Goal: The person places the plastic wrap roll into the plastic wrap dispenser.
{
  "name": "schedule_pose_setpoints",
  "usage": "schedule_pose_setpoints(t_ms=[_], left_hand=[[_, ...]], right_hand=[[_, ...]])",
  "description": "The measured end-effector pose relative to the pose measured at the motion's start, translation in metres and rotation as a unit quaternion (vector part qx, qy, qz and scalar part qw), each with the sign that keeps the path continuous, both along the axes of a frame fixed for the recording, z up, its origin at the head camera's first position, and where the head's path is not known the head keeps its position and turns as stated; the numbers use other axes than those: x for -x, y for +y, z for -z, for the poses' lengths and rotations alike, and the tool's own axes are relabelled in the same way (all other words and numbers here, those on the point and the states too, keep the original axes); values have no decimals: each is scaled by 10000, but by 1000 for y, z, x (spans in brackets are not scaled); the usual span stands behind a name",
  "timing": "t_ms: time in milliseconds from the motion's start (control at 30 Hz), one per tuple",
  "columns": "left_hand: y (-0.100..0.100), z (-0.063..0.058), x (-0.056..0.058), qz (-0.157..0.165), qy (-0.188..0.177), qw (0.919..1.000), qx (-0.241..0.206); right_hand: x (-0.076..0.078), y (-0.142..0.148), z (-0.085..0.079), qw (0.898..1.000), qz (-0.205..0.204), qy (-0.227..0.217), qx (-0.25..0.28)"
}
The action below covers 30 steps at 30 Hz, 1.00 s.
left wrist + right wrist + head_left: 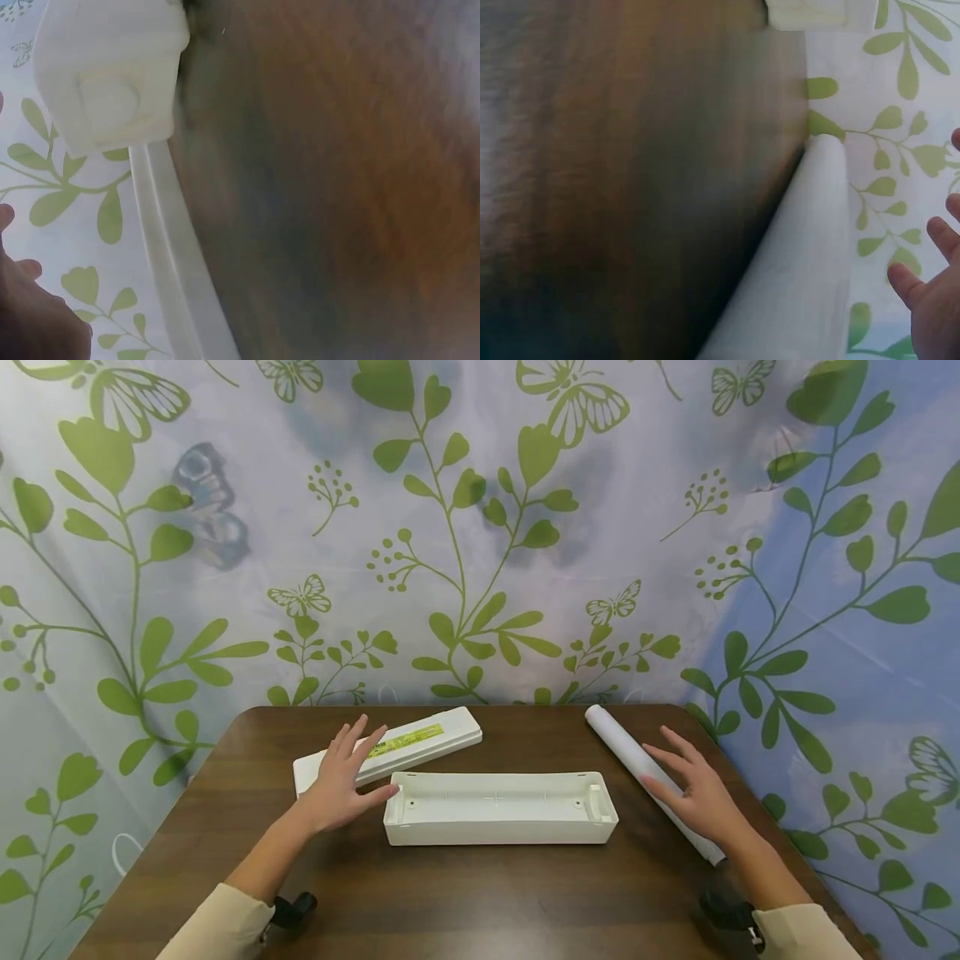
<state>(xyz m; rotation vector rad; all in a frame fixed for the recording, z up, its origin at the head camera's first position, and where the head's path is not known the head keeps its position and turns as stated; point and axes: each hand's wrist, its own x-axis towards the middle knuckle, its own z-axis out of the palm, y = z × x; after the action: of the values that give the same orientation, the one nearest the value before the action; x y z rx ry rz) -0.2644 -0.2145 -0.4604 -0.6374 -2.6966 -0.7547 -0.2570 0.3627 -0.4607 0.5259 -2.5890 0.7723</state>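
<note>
A long white open-topped plastic box [495, 832] sits in the middle of the brown table, its hollow inside showing. Behind it to the left lies a flat white lid-like piece [457, 727] with a yellow-green label, set at a slant. My left hand [337, 789] hovers with spread fingers over the near part of that piece, thumb tip by the box's left end. To the right, a white roll [626, 742] lies slanted on the table. Fingers apart, my right hand [697, 793] is above the roll's right side and grips nothing.
The brown wooden table [480, 902] ends at a back edge against a hanging cloth [495, 568] with green leaves and butterflies. Dark straps with cameras [294, 910] sit on both wrists, below beige sleeves. A white cord loop [123, 852] hangs beyond the table's left edge.
</note>
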Motion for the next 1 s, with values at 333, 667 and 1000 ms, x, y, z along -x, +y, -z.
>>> schedule_pose_setpoints(t_ms=[333,667,1000], left_hand=[[5,11,-12,691,-371,9961,-414],[12,13,-17,986,-1144,9786,-1398],[14,18,-17,1213,-1669,9532,-2208]], right_hand=[[-6,8,11,9993,37,-237,295],[-12,18,11,9985,271,-468,-40],[-13,30,15,9971,360,-624,258]])
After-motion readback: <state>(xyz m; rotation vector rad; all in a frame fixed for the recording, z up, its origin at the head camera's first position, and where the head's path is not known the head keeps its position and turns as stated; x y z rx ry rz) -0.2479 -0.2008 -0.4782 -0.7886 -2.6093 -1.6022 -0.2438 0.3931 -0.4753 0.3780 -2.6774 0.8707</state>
